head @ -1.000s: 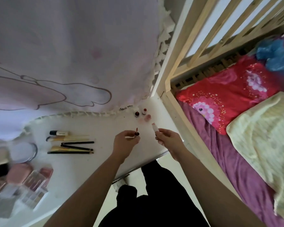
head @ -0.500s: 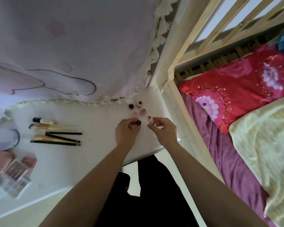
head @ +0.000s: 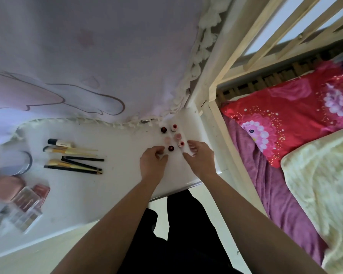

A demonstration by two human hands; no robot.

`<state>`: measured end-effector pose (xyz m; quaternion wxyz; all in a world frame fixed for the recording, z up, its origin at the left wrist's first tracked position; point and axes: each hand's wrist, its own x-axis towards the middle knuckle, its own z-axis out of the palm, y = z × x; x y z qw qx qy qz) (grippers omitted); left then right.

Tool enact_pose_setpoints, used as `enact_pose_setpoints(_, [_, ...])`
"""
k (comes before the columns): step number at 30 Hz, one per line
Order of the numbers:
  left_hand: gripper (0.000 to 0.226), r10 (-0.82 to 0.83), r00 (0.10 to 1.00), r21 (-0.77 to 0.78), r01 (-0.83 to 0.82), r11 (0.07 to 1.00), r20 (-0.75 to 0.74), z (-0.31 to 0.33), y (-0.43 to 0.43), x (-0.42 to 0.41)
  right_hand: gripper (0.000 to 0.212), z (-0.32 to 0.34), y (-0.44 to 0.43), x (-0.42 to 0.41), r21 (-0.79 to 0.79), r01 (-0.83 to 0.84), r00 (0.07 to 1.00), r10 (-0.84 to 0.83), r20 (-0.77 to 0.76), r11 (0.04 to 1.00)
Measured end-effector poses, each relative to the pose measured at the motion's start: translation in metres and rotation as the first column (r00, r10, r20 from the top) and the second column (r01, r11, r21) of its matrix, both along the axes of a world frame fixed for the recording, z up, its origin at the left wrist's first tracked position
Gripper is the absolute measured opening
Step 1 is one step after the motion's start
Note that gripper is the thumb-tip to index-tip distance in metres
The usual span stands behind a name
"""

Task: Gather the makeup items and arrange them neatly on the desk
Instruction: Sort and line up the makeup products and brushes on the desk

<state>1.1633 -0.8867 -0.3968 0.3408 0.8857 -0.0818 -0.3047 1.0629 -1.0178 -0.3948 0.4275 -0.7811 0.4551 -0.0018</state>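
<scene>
Six little makeup tubes (head: 176, 136) stand close together on the white desk (head: 115, 186), just above the middle of the frame. Our left hand (head: 153, 163) has curled fingers beside the nearest dark tube — we cannot tell if they touch it. Our right hand (head: 202, 159) is loose and holds nothing. Brushes (head: 71, 153) lie at the left. The cases (head: 26, 202) at the lower left are blurry and cut off.

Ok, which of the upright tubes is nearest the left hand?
The dark-red-topped tube in the front row, just off the fingertips of the left hand. Its dark twin stands in the back row, by the curtain.
</scene>
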Motion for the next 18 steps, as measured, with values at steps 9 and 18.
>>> enact_pose_setpoints(9, [0.018, 0.011, 0.984, -0.019, -0.007, 1.0, 0.178, 0.031, 0.081, 0.027, 0.016, 0.037, 0.06, 0.009, -0.101, 0.093, 0.995, -0.097, -0.037, 0.991])
enact_pose_setpoints(18, [0.029, 0.076, 0.952, 0.108, -0.112, 0.988, 0.296, 0.042, 0.197, 0.087, 0.026, 0.048, 0.147, 0.112, -0.108, -0.298, 0.949, 0.307, 0.068, 0.948])
